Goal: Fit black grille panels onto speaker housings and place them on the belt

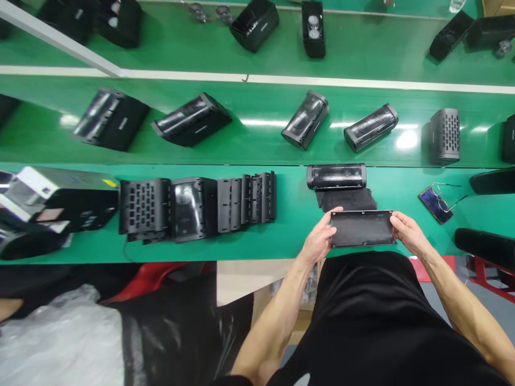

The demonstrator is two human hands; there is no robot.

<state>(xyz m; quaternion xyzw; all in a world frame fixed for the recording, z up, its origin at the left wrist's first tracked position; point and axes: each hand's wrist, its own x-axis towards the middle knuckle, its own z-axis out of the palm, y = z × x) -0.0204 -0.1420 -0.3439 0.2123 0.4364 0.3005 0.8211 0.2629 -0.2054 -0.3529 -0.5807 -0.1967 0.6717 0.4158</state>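
Observation:
Between my two hands, a black rectangular plastic panel [362, 229] is held up near the table's front edge, its recessed side with small clips facing me. My left hand [321, 236] pinches its left end. At the opposite end, my right hand [406, 230] has thumb and fingers closed on the corner. Just beyond the panel lies a dark cloth [348, 199], partly hidden by it. On the cloth's far edge rests a black speaker-like housing [336, 176] with a perforated mesh front.
Left on the green table [292, 230] stands a row of black slotted panels [246, 198]. Several black housings [306, 120] lie on the green strip beyond. Glasses [442, 205] rest on a phone [432, 210] at right. A worker's forearm [10, 308] shows at far left.

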